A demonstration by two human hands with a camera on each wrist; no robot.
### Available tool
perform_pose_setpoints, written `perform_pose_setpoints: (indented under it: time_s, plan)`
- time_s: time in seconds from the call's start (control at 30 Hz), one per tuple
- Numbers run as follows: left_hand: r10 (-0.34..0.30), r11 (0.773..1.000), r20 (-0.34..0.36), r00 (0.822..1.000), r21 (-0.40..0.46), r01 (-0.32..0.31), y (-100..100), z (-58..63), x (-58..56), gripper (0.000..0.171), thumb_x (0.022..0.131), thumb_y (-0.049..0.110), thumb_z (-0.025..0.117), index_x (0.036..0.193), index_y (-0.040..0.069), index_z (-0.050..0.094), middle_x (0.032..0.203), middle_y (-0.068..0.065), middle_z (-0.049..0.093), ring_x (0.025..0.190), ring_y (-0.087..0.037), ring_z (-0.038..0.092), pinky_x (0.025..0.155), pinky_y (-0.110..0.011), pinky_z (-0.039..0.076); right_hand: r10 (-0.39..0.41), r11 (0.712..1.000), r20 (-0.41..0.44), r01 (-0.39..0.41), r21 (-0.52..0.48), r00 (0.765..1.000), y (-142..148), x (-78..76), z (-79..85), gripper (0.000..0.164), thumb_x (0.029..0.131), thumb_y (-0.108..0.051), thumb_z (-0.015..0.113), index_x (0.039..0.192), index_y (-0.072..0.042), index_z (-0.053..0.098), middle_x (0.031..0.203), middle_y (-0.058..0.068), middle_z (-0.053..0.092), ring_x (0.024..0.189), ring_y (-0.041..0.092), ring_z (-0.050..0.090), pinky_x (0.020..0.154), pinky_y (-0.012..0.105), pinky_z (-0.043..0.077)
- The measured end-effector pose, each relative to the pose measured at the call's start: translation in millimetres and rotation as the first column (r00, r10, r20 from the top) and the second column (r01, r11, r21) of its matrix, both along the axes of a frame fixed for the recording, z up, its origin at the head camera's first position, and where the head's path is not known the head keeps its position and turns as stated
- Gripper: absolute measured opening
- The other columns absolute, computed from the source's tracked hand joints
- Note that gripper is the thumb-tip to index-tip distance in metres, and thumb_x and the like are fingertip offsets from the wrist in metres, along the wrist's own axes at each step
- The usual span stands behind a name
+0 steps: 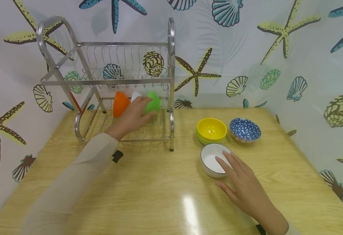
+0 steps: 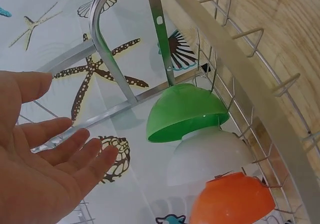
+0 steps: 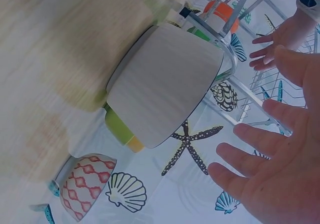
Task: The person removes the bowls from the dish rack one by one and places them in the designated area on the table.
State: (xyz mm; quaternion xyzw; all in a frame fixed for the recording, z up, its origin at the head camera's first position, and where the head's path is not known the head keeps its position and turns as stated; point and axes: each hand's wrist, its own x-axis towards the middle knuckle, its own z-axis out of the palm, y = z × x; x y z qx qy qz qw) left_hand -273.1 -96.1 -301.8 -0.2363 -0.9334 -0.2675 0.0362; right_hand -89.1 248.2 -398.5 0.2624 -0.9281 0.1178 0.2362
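My left hand reaches into the lower tier of a metal dish rack, in front of a green bowl. The left wrist view shows its fingers spread, apart from the green bowl, a white bowl and an orange bowl, which stand on edge in a row. On the table, my right hand hovers at the near right side of a white bowl with a dark rim. Its fingers are extended and hold nothing; the right wrist view shows a gap between them and that bowl.
Behind the white bowl, a yellow bowl sits in a light green one. To their right stands a patterned bowl, blue and white inside, with red shapes outside. A patterned sheet hangs behind the wooden table.
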Motion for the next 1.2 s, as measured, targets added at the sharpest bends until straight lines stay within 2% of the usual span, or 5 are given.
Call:
perform_pose_setpoints:
  time_s: [0.4, 0.57, 0.87, 1.1, 1.2]
  plan:
    - [0.027, 0.972, 0.083, 0.996, 0.229, -0.045, -7.0, -15.4, -23.8, 0.061, 0.098, 0.025, 0.055, 0.149, 0.003, 0.028, 0.147, -0.019, 0.036, 0.137, -0.034, 0.032, 0.112, -0.052, 0.029, -0.019, 1.000, 0.025, 0.019, -0.002, 1.000, 2.6, 3.0, -1.3, 0.067, 0.098, -0.061, 0.030, 0.146, -0.015, 0.041, 0.151, 0.015, 0.035, 0.134, 0.040, 0.036, 0.101, 0.059, 0.037]
    - [0.061, 0.971, 0.123, 0.991, 0.224, -0.087, -12.7, -18.9, -34.1, 0.062, 0.099, 0.028, 0.051, 0.150, 0.002, 0.026, 0.150, -0.020, 0.032, 0.136, -0.037, 0.032, 0.111, -0.054, 0.031, -0.022, 1.000, 0.027, 0.022, 0.004, 0.999, 3.4, 2.8, -1.2, 0.067, 0.098, -0.061, 0.030, 0.146, -0.016, 0.040, 0.151, 0.014, 0.035, 0.134, 0.040, 0.036, 0.103, 0.058, 0.037]
    - [0.113, 0.954, 0.266, 0.957, 0.241, -0.179, -11.7, -21.2, -45.5, 0.064, 0.101, 0.034, 0.047, 0.151, 0.003, 0.022, 0.154, -0.015, 0.029, 0.138, -0.035, 0.032, 0.110, -0.050, 0.035, -0.025, 1.000, 0.022, 0.025, 0.016, 0.999, 3.6, 1.9, -0.7, 0.067, 0.098, -0.061, 0.028, 0.146, -0.016, 0.040, 0.150, 0.015, 0.037, 0.133, 0.040, 0.037, 0.101, 0.058, 0.038]
    - [0.109, 0.950, 0.295, 0.949, 0.249, -0.187, -5.4, -26.9, -51.6, 0.061, 0.101, 0.031, 0.046, 0.149, 0.001, 0.025, 0.152, -0.018, 0.031, 0.136, -0.036, 0.034, 0.109, -0.051, 0.036, -0.016, 1.000, 0.022, 0.016, 0.021, 1.000, 5.0, 1.6, -0.2, 0.067, 0.098, -0.061, 0.028, 0.146, -0.015, 0.041, 0.149, 0.016, 0.037, 0.132, 0.041, 0.038, 0.101, 0.058, 0.038]
    - [0.094, 0.938, 0.344, 0.934, 0.283, -0.198, -3.4, -30.4, -55.9, 0.060, 0.101, 0.032, 0.047, 0.149, 0.002, 0.026, 0.153, -0.017, 0.030, 0.138, -0.036, 0.032, 0.110, -0.051, 0.035, -0.014, 1.000, 0.022, 0.013, 0.021, 1.000, 5.6, 1.7, 0.0, 0.067, 0.098, -0.060, 0.028, 0.146, -0.015, 0.041, 0.149, 0.016, 0.037, 0.132, 0.041, 0.039, 0.101, 0.058, 0.038]
